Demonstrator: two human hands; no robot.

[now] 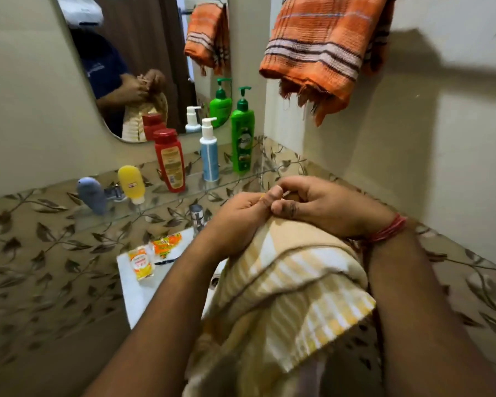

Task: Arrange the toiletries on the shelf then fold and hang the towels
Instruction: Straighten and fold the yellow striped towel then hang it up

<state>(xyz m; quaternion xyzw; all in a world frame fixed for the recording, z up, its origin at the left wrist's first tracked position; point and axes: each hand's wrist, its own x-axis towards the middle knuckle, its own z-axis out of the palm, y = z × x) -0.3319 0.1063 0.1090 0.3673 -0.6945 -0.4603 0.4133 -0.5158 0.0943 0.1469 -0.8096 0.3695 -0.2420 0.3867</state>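
Observation:
A cream and yellow striped towel (292, 287) hangs folded in front of me over the sink. My left hand (238, 222) and my right hand (324, 207) pinch its top edge side by side, thumbs almost touching. An orange striped towel (315, 50) hangs on the wall rail at the upper right. On the glass shelf (184, 197) stand a red bottle (169, 160), a white and blue pump bottle (209, 150) and a green pump bottle (242, 131). A yellow tube (131, 183) and a grey-blue tube (92, 194) stand further left.
A mirror (143, 67) above the shelf reflects a person, the bottles and the orange towel. Two small soap packets (152, 253) lie on the white sink rim (135, 290). A chrome tap (196, 217) rises behind the sink. Leaf-patterned tiles cover the walls around.

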